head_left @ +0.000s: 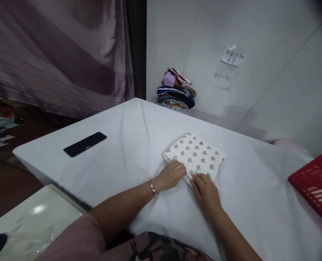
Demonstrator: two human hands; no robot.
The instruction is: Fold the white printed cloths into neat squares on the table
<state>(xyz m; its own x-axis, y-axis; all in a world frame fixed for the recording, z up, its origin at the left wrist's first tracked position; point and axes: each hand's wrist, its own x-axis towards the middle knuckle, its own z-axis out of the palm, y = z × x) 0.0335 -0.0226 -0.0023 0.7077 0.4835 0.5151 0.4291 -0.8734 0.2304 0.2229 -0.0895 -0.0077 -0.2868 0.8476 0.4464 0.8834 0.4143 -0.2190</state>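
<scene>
A folded white cloth [196,154] printed with grey mushroom-like shapes and a few coloured ones lies on the white-covered table [117,145]. My left hand [172,174], with a silver bracelet at the wrist, grips the near layered edge of the cloth, fingers curled over it. Close beside it, my right hand [206,190] holds the same near edge further right, its thumb and fingers pressed around the layers. The hands are slightly apart.
A black phone [85,144] lies at the table's left. To the right is a red plastic basket [316,177]. Folded fabrics [176,90] are stacked beyond the far edge, against the wall. A pale glossy surface [32,221] sits at the lower left.
</scene>
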